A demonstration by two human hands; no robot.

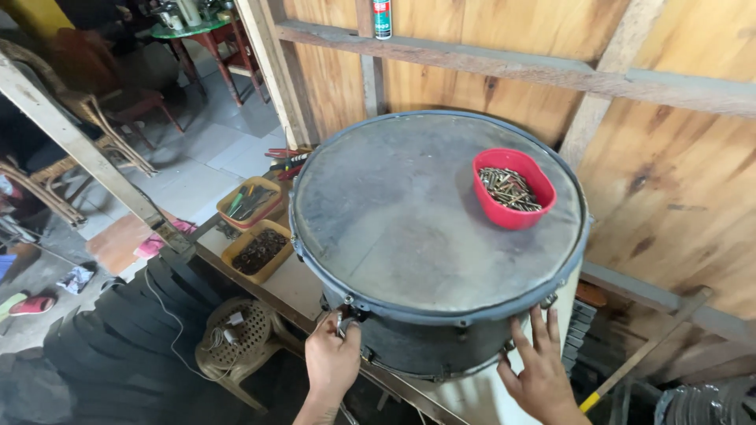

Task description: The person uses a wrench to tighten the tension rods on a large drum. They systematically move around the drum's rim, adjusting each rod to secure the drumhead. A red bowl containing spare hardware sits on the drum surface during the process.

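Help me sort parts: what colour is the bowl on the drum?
Red bowl, holding metal screws; clearest in the head view.

We see two yellow trays of parts, a plastic stool, and a spray can up on the beam

plywood wall, tiled floor, plastic stool

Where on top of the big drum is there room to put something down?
Most of the drum top is bare: everything left of and below the red bowl of screws. Only that far right corner is taken. The bench beside it is crowded with two yellow trays.
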